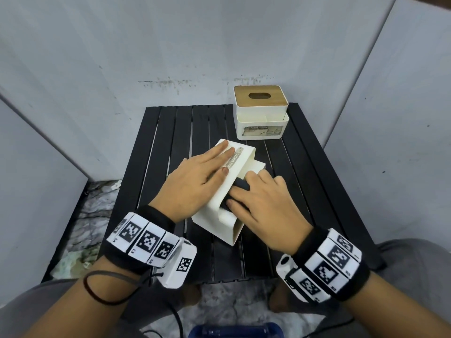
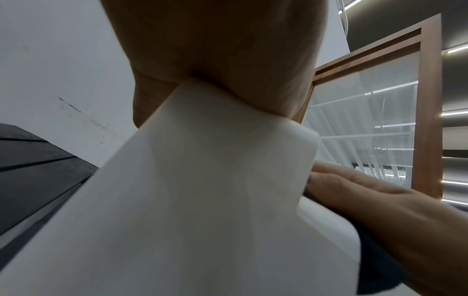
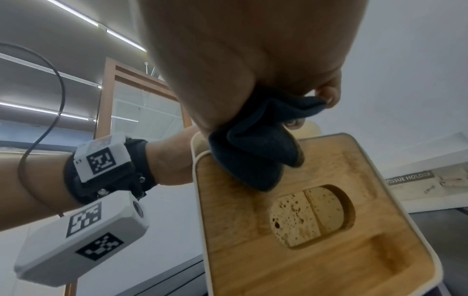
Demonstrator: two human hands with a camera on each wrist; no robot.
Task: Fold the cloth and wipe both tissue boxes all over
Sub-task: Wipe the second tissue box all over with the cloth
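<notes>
A white tissue box [image 1: 244, 159] lies tipped on its side in the middle of the black slatted table [image 1: 170, 132]. My left hand [image 1: 207, 167] lies flat on its upper face with straight fingers, pressing it down; the palm [image 2: 215, 50] covers the box [image 2: 202, 200] in the left wrist view. My right hand [image 1: 253, 193] grips a dark folded cloth [image 1: 240, 187] against the box's right side. There the cloth [image 3: 253, 152] touches the box's wooden lid [image 3: 380, 200] above its oval slot. The second tissue box [image 1: 260, 111] stands upright at the back right.
Grey wall panels close in the table at the back and on both sides. The table's front edge is near my knees. Bare slats show to the left of and in front of the tipped box. A blue object [image 1: 234, 331] sits on the floor below.
</notes>
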